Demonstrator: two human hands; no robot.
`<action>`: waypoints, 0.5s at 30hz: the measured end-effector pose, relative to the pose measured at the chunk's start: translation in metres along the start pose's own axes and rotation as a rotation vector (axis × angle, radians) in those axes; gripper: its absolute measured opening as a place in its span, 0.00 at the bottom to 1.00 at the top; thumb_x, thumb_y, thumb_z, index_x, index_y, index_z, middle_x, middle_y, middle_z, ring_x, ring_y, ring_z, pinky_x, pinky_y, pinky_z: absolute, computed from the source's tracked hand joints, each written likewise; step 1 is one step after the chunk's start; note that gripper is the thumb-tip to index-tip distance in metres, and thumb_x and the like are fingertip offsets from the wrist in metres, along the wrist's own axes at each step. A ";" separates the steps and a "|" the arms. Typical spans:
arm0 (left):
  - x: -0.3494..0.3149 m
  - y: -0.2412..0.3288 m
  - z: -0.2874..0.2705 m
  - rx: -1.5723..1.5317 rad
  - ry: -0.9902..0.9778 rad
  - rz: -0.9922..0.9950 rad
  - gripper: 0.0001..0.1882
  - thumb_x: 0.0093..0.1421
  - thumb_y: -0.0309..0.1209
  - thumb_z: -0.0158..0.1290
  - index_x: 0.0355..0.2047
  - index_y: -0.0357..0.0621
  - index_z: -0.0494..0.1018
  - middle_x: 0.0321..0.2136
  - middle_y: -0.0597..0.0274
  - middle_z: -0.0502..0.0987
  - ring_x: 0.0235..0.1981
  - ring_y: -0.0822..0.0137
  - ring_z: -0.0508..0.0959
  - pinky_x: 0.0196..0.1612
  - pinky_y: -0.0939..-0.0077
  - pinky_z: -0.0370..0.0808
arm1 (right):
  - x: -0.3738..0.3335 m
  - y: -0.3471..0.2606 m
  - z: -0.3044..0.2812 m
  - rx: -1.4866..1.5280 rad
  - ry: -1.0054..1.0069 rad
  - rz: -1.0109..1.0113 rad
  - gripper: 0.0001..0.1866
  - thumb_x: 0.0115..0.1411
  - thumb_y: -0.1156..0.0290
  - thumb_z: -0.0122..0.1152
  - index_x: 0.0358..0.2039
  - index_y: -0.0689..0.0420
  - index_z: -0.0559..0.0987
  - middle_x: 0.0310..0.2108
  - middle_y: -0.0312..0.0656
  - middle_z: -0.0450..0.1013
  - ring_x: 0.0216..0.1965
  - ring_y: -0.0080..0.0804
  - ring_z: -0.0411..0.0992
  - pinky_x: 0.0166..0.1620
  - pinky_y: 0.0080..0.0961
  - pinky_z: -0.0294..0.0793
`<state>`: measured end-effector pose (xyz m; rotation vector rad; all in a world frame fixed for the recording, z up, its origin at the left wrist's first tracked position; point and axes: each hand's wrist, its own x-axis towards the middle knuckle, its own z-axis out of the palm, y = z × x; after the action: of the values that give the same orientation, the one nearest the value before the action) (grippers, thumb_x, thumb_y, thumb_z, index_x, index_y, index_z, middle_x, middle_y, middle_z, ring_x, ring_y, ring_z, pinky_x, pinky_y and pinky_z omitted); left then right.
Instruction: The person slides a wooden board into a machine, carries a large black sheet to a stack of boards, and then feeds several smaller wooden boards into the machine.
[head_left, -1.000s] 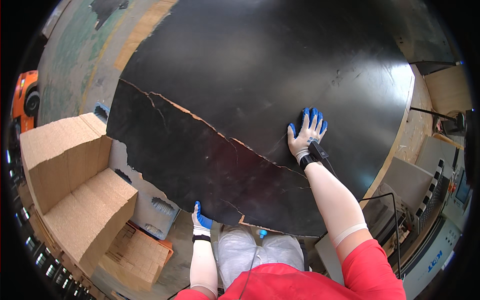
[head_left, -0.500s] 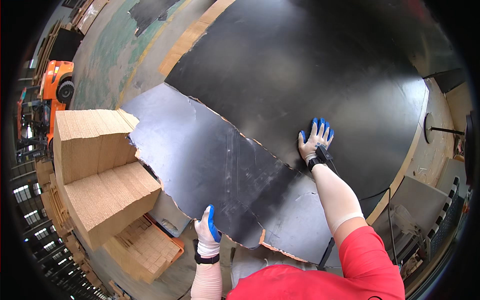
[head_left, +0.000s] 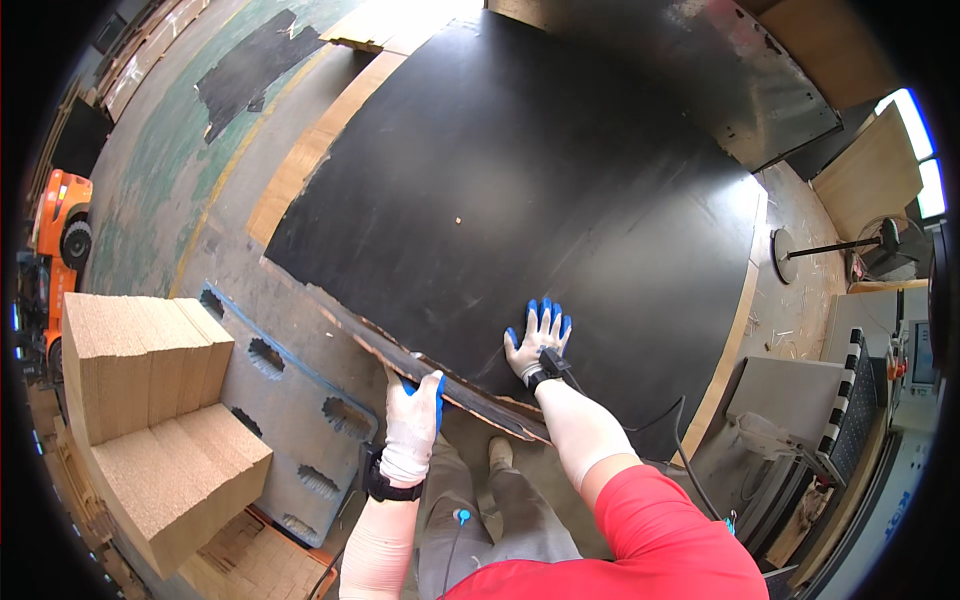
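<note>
A large black sheet with a smooth surface [head_left: 480,170] lies across the stack before me. My right hand [head_left: 538,338], in a white glove with blue fingertips, rests flat on its near part with fingers spread. Along the near left edge runs a narrow dark sheet with ragged brown edges [head_left: 450,386], seen almost edge-on. Gloved the same way, my left hand [head_left: 411,420] grips the rim of that ragged sheet, thumb up; the fingers beneath are partly hidden.
Stacked pale boards [head_left: 165,440] stand at the left, beside a grey-blue plastic pallet with torn-looking holes [head_left: 300,420]. An orange forklift [head_left: 62,215] is farther left. Torn black sheet pieces [head_left: 250,75] lie on the floor. A pedestal fan [head_left: 790,256] and machinery stand right.
The ragged sheet has swung from broad and flat to nearly edge-on with my left hand on its rim, uncovering the pallet. The view has shifted; my right hand stays flat on the black sheet.
</note>
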<state>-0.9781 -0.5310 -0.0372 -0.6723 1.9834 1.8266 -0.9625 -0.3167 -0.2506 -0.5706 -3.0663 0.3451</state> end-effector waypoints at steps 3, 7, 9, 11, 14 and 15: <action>0.001 -0.063 -0.028 -0.059 0.072 -0.031 0.14 0.61 0.29 0.55 0.43 0.32 0.74 0.40 0.58 0.78 0.40 0.65 0.75 0.48 0.69 0.72 | 0.002 -0.001 -0.004 -0.012 -0.038 0.002 0.41 0.58 0.46 0.54 0.66 0.55 0.63 0.69 0.54 0.52 0.71 0.54 0.47 0.70 0.58 0.39; -0.022 -0.133 -0.085 -0.112 0.092 -0.043 0.14 0.61 0.26 0.54 0.47 0.32 0.73 0.42 0.60 0.77 0.42 0.66 0.75 0.49 0.70 0.72 | 0.002 -0.008 -0.007 0.000 -0.028 0.003 0.40 0.57 0.46 0.55 0.66 0.55 0.63 0.69 0.54 0.53 0.71 0.55 0.47 0.70 0.58 0.39; -0.033 -0.144 -0.100 -0.014 0.227 -0.088 0.13 0.62 0.30 0.56 0.20 0.42 0.72 0.19 0.77 0.67 0.20 0.80 0.64 0.25 0.78 0.63 | 0.001 -0.006 -0.003 -0.017 -0.031 -0.002 0.41 0.56 0.47 0.56 0.66 0.55 0.63 0.69 0.54 0.53 0.70 0.56 0.48 0.70 0.58 0.40; -0.034 -0.173 -0.133 0.000 0.263 -0.003 0.13 0.61 0.30 0.58 0.21 0.41 0.72 0.19 0.76 0.67 0.21 0.80 0.64 0.25 0.77 0.62 | 0.002 -0.012 -0.005 -0.032 -0.009 -0.019 0.42 0.56 0.47 0.56 0.66 0.56 0.62 0.69 0.54 0.53 0.70 0.55 0.48 0.70 0.58 0.40; -0.041 -0.168 -0.161 0.065 0.340 0.021 0.12 0.60 0.32 0.60 0.23 0.38 0.73 0.21 0.73 0.69 0.23 0.78 0.65 0.27 0.76 0.65 | 0.000 -0.009 -0.013 -0.052 -0.029 0.019 0.42 0.57 0.46 0.55 0.66 0.56 0.61 0.69 0.55 0.52 0.71 0.55 0.47 0.70 0.57 0.40; -0.046 -0.164 -0.170 0.067 0.360 0.014 0.12 0.60 0.32 0.60 0.23 0.38 0.73 0.21 0.72 0.69 0.24 0.78 0.66 0.27 0.76 0.66 | -0.001 -0.005 -0.013 -0.077 -0.046 0.030 0.43 0.58 0.46 0.55 0.68 0.56 0.59 0.70 0.55 0.50 0.72 0.54 0.45 0.71 0.57 0.38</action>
<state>-0.8385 -0.7040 -0.1294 -1.0292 2.2639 1.7330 -0.9629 -0.3188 -0.2369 -0.6213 -3.1295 0.2445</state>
